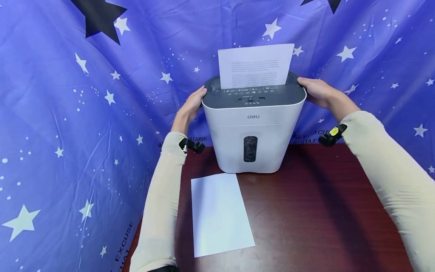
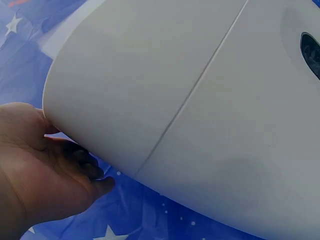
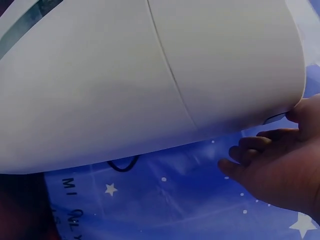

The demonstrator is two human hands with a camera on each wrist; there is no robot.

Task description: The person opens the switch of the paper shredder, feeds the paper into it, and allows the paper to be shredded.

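Note:
A white paper shredder (image 1: 224,139) with a dark grey top (image 1: 251,97) stands on the table at its back edge. From its slot rises a printed sheet of paper (image 1: 255,68), upright. My left hand (image 1: 192,104) grips the upper left side of the shredder, the thumb at the rim. On the opposite side my right hand (image 1: 321,92) holds the upper right edge in the same way. Both wrist views show the shredder's white wall beside the left hand (image 2: 55,170) and right hand (image 3: 285,165), fingers bent toward the back; where the fingertips press is partly hidden.
A blank white sheet (image 1: 221,215) lies on the dark red table (image 1: 306,211), in front of the shredder and to the left. A blue star-patterned curtain (image 1: 102,151) hangs close behind and at the left. In the right wrist view, a black cord loop (image 3: 124,167) shows beneath the shredder.

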